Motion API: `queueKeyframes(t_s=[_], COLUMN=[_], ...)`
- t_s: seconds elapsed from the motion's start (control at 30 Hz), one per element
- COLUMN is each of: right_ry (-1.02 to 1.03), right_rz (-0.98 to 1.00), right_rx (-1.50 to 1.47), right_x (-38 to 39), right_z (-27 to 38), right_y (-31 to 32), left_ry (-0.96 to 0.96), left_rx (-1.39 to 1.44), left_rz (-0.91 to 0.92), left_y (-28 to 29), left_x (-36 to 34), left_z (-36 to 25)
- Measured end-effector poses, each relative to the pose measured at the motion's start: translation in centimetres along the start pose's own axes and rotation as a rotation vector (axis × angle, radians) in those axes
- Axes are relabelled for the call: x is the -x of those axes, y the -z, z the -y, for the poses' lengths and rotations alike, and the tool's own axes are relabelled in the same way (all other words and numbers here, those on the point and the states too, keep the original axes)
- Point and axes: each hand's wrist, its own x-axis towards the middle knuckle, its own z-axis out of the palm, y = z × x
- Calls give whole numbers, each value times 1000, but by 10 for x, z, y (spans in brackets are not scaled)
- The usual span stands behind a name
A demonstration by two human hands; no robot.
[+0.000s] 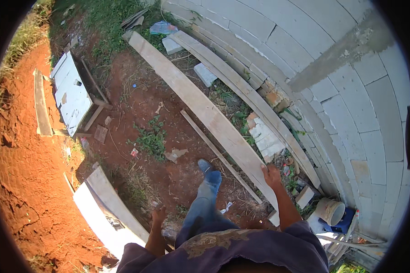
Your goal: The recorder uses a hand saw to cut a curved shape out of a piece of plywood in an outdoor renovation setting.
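Note:
A long pale wooden plank (200,107) runs slantwise from the far middle toward me, between the wall and my legs. My right hand (272,176) is at its near right edge, with the thumb over the top face and the other fingers partly hidden along the side. My left hand (158,214) hangs low on the left, beside a board (107,189), with its fingers loosely apart and nothing visible in them. A thin wooden strip (221,157) lies on the soil just left of the plank, close to my boot (205,166).
More planks (255,102) lean along the grey block wall (278,36) at right. Near its foot stand a bucket (331,211) and loose blocks (206,74). A white-topped wooden box (73,98) stands at left, by a sunlit red earth bank (23,191). Weeds (152,139) grow mid-ground.

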Motion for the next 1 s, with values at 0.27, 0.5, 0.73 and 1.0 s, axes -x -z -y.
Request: queueKeyframes(t_s=[0.27,0.5,0.73,1.0], right_ry=[8,21,96,-284], right_rz=[-128,-61,-89,61], right_rx=[95,176,154,244], right_x=[-112,-232,-347,-471], right_z=[-66,-117,-208,-245], right_y=[59,83,71,77], left_ry=[-225,-184,360,89], left_rx=[-41,184,312,-213], left_rz=[-95,-126,-289,-22], left_y=[-85,-93,-171,-277], left_x=[-17,28,109,99], left_z=[-148,-232,-230,-268])
